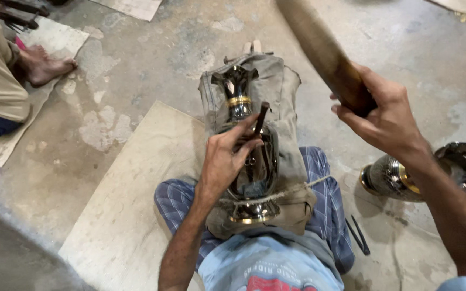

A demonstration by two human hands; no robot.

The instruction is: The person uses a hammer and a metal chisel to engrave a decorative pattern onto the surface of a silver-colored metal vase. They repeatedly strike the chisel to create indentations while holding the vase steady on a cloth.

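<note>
A shiny dark metal vase (254,167) with gold bands lies on a grey cloth pad (287,102) across my legs, tied down by a cord (297,188). My left hand (226,156) rests on the vase's body and holds a thin dark metal chisel (261,117) upright against it. My right hand (381,116) is raised to the right, gripping a thick wooden mallet handle (324,54) that points up and left, well above the vase.
A second shiny metal vase (459,167) lies on the concrete floor at the right. Dark thin tools (358,234) lie by my right leg. A stone slab (130,215) sits under my left side. Another person's bare foot (44,64) is at top left.
</note>
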